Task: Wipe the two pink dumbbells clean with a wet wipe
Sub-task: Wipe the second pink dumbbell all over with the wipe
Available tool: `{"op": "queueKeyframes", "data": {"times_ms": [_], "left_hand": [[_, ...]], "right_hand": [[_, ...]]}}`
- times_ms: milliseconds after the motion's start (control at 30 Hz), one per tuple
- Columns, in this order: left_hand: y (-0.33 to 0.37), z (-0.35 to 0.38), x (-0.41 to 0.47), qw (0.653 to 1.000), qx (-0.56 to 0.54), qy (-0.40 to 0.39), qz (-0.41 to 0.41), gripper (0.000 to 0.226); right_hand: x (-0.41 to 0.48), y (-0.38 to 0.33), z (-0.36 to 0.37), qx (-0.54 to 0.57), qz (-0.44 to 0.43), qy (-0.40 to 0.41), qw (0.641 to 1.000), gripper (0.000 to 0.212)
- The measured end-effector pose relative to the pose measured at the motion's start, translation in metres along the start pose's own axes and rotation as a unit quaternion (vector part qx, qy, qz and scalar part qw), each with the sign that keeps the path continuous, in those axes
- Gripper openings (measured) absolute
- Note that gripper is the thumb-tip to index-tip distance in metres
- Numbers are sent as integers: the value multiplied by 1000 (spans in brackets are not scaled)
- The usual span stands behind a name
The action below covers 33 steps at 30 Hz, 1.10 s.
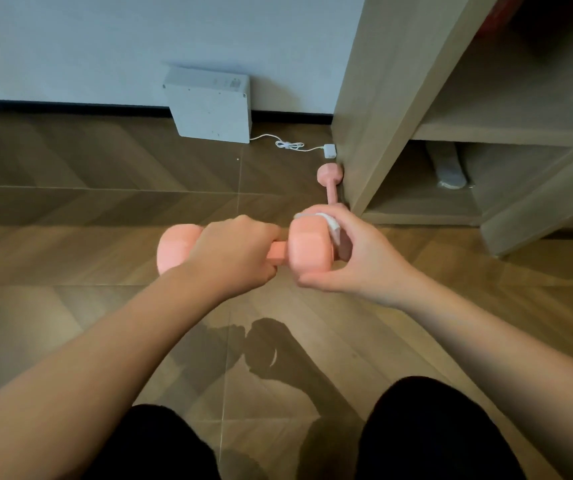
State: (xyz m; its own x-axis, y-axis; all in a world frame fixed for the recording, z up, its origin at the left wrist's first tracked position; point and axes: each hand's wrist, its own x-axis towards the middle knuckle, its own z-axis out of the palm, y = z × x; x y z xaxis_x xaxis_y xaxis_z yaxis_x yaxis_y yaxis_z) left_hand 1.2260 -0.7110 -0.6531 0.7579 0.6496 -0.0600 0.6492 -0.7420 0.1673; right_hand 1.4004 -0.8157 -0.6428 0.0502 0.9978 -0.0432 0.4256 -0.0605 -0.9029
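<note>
I hold one pink dumbbell level above the floor. My left hand is wrapped around its handle, hiding most of the bar. My right hand cups the dumbbell's right head and presses a white wet wipe against its top and end face. The second pink dumbbell lies on the floor beyond, beside the wooden shelf's side panel; its near end is hidden behind my right hand.
A wooden shelf unit fills the right side. A white box-shaped device leans against the wall, with a white cable and plug on the wood floor. My dark-clothed knees are at the bottom.
</note>
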Motion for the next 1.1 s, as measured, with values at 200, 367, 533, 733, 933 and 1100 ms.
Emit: {"op": "queueKeyframes", "data": {"times_ms": [200,367,533,733,933,1100], "left_hand": [[-19,-1,26,998,-16,55,34,15],[-14,11,44,966,74,244,-43,26],[13,23,19,907,-158,370,-126,28],[23,1,44,398,-899,34,-181,70],[32,-19,60,168,-967,88,-172,27],[14,-10,42,175,-958,126,-191,34]], "right_hand": [[36,-14,-11,-31,60,16,998,72],[52,2,-13,62,142,111,982,58],[42,-8,-20,334,245,137,900,32],[29,-18,-34,373,220,151,888,48],[9,-24,-10,337,153,138,919,61],[7,-31,13,-11,47,139,989,60]]}}
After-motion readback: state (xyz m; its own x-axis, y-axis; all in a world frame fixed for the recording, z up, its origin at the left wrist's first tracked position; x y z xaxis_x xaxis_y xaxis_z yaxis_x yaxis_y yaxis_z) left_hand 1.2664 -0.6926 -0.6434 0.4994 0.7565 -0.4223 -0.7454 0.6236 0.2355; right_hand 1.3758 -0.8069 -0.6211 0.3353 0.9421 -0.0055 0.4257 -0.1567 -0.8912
